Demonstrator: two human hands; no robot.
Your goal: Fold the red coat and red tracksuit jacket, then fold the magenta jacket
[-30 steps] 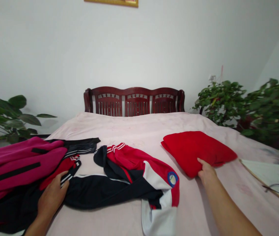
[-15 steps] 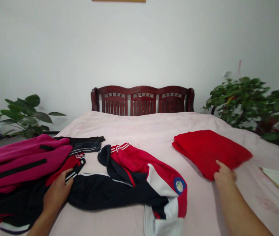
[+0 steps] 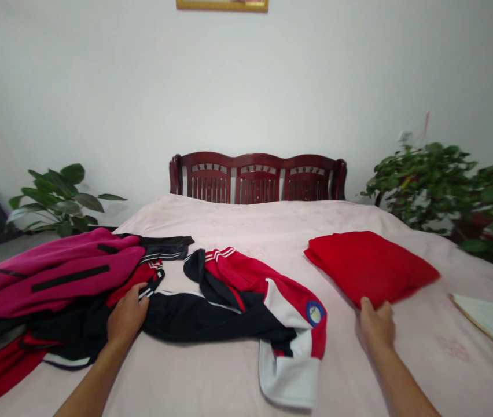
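Observation:
A red, white and navy track jacket (image 3: 281, 301) with a round blue badge lies rumpled in the middle of the bed. My left hand (image 3: 128, 315) is closed on dark fabric with white stripes at the left end of its navy sleeve, beside a pile of clothes. On top of that pile is a magenta jacket (image 3: 77, 263) with black strips. To the right lies a folded red garment (image 3: 372, 266). My right hand (image 3: 376, 324) holds its near corner, thumb on the edge; the fingertips underneath are hidden.
The clothes lie on a pink bedsheet (image 3: 229, 226). A dark wooden headboard (image 3: 257, 176) stands at the back. Leafy plants flank the bed, one at left (image 3: 64, 200) and others at right (image 3: 424, 179). A pale flat item (image 3: 489, 324) with a brown edge lies at far right.
The view has shifted, so the bed and clothes sit slightly differently in frame. My right hand has moved left along the red garment to its near corner. My left hand stays by the striped end.

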